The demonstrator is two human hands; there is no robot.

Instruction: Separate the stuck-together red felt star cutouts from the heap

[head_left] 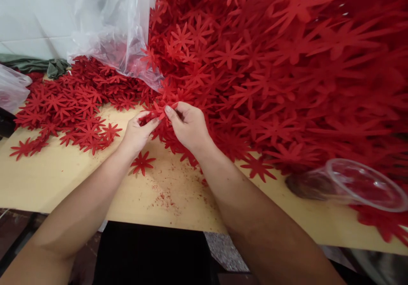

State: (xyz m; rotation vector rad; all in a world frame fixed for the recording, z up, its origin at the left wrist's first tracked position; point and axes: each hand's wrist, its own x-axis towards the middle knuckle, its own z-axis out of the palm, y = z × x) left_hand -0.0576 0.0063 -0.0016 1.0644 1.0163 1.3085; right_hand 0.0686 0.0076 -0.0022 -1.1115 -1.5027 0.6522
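Both hands meet over the wooden table, pinching one red flower-shaped piece (pixel 161 111) between them. My left hand (pixel 137 132) grips its left side with thumb and fingers. On the right side, the thumb and bent fingers of my right hand (pixel 188 125) press on the same piece. A single red flower (pixel 142 163) lies on the table just below my left hand. Behind and to the right rises a large heap of red flowers (pixel 261 76); a lower pile (pixel 63 102) spreads at the left.
A clear plastic bag (pixel 108 17) hangs at the back, against a tiled wall (pixel 25 12). Green cloth (pixel 35 64) and another plastic bag (pixel 12 87) lie at the far left. A clear plastic cup (pixel 331 183) rests on its side at the right. Red crumbs dot the table (pixel 140 204).
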